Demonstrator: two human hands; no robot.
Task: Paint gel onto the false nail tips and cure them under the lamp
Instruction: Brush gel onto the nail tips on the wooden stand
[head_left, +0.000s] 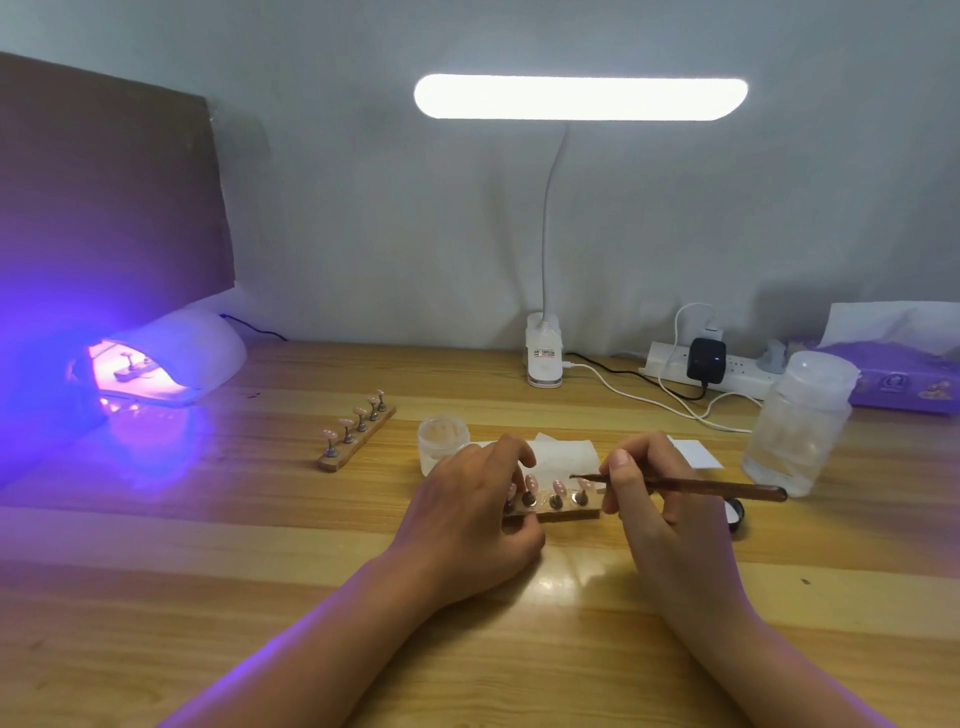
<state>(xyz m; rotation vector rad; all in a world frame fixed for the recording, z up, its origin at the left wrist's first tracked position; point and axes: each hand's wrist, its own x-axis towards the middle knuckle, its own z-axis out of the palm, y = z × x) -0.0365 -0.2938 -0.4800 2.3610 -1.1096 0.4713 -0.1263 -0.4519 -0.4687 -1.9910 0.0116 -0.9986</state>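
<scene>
Left hand (467, 514) grips strip (571, 513), right hand (654, 499) pinches brush (691, 486): painting seemingly midway. Second strip (132, 368) inside lamp (202, 348); third strip (358, 432) beside lamp.

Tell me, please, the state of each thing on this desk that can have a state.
Curing lamp: lit, third holder inside.
Desk lamp: on.
Left hand: grips the near holder.
Right hand: holds the brush, bristles over the near holder.
Far holder: lies free on the table.
</scene>
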